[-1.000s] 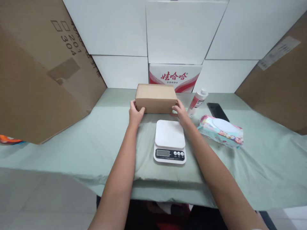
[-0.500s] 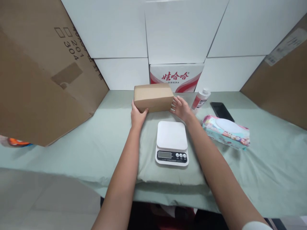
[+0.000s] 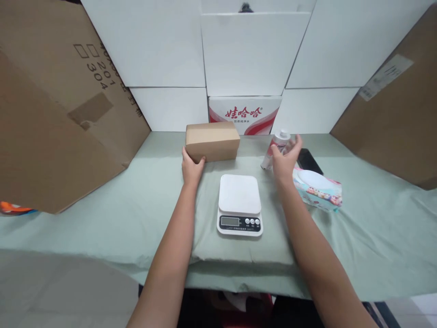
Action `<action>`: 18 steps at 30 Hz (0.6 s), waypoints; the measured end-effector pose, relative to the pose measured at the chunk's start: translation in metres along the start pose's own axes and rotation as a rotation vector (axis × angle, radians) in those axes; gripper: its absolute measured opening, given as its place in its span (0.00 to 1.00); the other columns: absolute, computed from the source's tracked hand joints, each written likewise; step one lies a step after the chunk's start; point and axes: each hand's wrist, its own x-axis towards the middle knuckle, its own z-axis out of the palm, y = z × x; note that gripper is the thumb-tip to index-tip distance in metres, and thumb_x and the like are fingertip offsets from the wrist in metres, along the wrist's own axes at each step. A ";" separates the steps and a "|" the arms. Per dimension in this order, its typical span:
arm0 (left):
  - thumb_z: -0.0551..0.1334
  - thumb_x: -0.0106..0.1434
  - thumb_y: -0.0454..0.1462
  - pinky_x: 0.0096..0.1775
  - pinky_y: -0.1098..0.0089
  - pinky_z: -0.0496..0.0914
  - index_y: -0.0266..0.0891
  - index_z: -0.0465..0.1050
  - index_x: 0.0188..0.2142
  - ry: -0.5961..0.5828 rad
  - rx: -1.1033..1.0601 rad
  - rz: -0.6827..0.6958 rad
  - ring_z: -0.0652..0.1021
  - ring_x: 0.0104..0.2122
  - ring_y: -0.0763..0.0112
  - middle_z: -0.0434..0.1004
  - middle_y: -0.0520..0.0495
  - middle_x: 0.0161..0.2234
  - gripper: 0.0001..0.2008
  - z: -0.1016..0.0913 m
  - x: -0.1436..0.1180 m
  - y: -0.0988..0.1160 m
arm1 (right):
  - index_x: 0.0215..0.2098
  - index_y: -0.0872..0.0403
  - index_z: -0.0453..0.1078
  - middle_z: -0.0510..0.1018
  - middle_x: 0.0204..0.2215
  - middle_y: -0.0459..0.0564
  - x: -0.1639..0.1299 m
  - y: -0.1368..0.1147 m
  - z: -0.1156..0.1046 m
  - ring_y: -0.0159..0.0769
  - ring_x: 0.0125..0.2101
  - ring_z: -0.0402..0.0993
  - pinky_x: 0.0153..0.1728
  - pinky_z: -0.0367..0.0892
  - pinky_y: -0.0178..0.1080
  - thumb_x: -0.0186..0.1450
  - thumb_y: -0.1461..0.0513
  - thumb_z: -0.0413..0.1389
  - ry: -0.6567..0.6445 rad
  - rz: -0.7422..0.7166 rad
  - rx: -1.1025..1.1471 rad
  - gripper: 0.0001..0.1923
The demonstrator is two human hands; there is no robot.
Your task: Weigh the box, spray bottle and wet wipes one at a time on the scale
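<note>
A small brown cardboard box [image 3: 212,140] lies on the green cloth behind a white kitchen scale [image 3: 240,204]. My left hand [image 3: 191,168] rests against the box's lower left corner, thumb on its front. My right hand [image 3: 285,159] is away from the box, fingers spread, right beside a white tube with a red label [image 3: 274,148] that stands tilted on the cloth. The hand is slightly blurred and does not close on the tube.
A pack of wet wipes [image 3: 317,189] lies right of my right hand, with a black phone [image 3: 308,159] behind it. Large cardboard sheets [image 3: 58,109] lean at both sides. White boxes [image 3: 252,54] and a red-printed carton [image 3: 244,114] form the back wall.
My right hand left the box's right end and moved right to the white tube. The box shifted slightly left, with my left hand still on it.
</note>
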 end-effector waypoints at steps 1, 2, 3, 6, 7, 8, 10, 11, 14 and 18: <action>0.70 0.61 0.39 0.68 0.48 0.68 0.38 0.47 0.75 0.003 -0.003 0.007 0.70 0.69 0.45 0.65 0.32 0.71 0.49 0.000 0.000 0.000 | 0.70 0.53 0.53 0.68 0.65 0.63 -0.001 0.012 0.004 0.53 0.63 0.71 0.66 0.65 0.60 0.56 0.60 0.61 -0.038 0.088 0.001 0.45; 0.70 0.61 0.39 0.69 0.49 0.68 0.38 0.46 0.76 0.006 -0.007 0.014 0.69 0.69 0.45 0.64 0.32 0.71 0.49 0.000 0.000 0.000 | 0.69 0.55 0.54 0.70 0.63 0.64 -0.004 0.022 0.009 0.52 0.61 0.73 0.66 0.65 0.59 0.56 0.60 0.60 -0.070 0.143 -0.004 0.44; 0.70 0.61 0.39 0.69 0.49 0.67 0.38 0.46 0.76 0.011 -0.012 0.021 0.69 0.70 0.46 0.63 0.32 0.72 0.49 0.000 0.000 0.000 | 0.67 0.55 0.56 0.73 0.61 0.63 -0.006 0.030 0.013 0.51 0.59 0.74 0.66 0.65 0.58 0.55 0.61 0.59 -0.087 0.172 -0.018 0.42; 0.70 0.60 0.39 0.70 0.50 0.66 0.38 0.46 0.75 0.018 -0.020 0.037 0.68 0.71 0.46 0.62 0.32 0.73 0.51 0.002 0.001 -0.003 | 0.58 0.54 0.64 0.77 0.56 0.61 -0.014 0.043 0.019 0.51 0.56 0.76 0.65 0.66 0.58 0.55 0.61 0.58 -0.055 0.199 -0.085 0.31; 0.71 0.60 0.39 0.70 0.49 0.66 0.38 0.46 0.75 0.017 -0.025 0.041 0.68 0.71 0.46 0.62 0.32 0.73 0.51 0.003 0.002 -0.003 | 0.54 0.54 0.65 0.79 0.53 0.60 -0.016 0.044 0.018 0.51 0.54 0.77 0.63 0.67 0.59 0.55 0.60 0.58 -0.044 0.209 -0.095 0.27; 0.71 0.59 0.39 0.70 0.49 0.66 0.39 0.46 0.75 0.017 -0.031 0.046 0.67 0.71 0.47 0.61 0.33 0.73 0.51 0.003 0.002 -0.004 | 0.50 0.53 0.66 0.80 0.49 0.59 -0.017 0.044 0.016 0.51 0.50 0.78 0.61 0.69 0.59 0.55 0.59 0.59 -0.050 0.211 -0.089 0.24; 0.71 0.59 0.39 0.70 0.48 0.65 0.40 0.47 0.75 0.022 -0.046 0.047 0.67 0.71 0.46 0.61 0.33 0.73 0.51 0.004 0.003 -0.005 | 0.46 0.51 0.67 0.81 0.44 0.54 -0.018 0.039 0.012 0.48 0.45 0.79 0.56 0.73 0.58 0.54 0.57 0.63 -0.126 0.167 -0.003 0.22; 0.71 0.59 0.39 0.71 0.47 0.65 0.41 0.47 0.75 0.025 -0.051 0.045 0.67 0.71 0.46 0.61 0.33 0.73 0.51 0.004 0.003 -0.005 | 0.45 0.51 0.68 0.81 0.42 0.53 -0.019 0.034 0.011 0.47 0.43 0.80 0.54 0.75 0.56 0.52 0.57 0.66 -0.194 0.133 0.073 0.23; 0.71 0.58 0.39 0.71 0.47 0.64 0.40 0.47 0.75 0.029 -0.056 0.042 0.66 0.72 0.45 0.61 0.33 0.73 0.51 0.003 0.003 -0.005 | 0.46 0.50 0.71 0.83 0.44 0.51 -0.025 0.012 0.007 0.45 0.45 0.81 0.52 0.77 0.49 0.50 0.56 0.74 -0.453 0.029 0.316 0.28; 0.69 0.61 0.41 0.72 0.51 0.62 0.39 0.47 0.75 0.029 -0.101 0.059 0.65 0.72 0.49 0.59 0.34 0.74 0.49 0.003 0.003 -0.005 | 0.49 0.50 0.75 0.84 0.46 0.52 -0.041 -0.021 0.003 0.44 0.46 0.82 0.51 0.78 0.45 0.51 0.55 0.77 -0.746 -0.049 0.460 0.30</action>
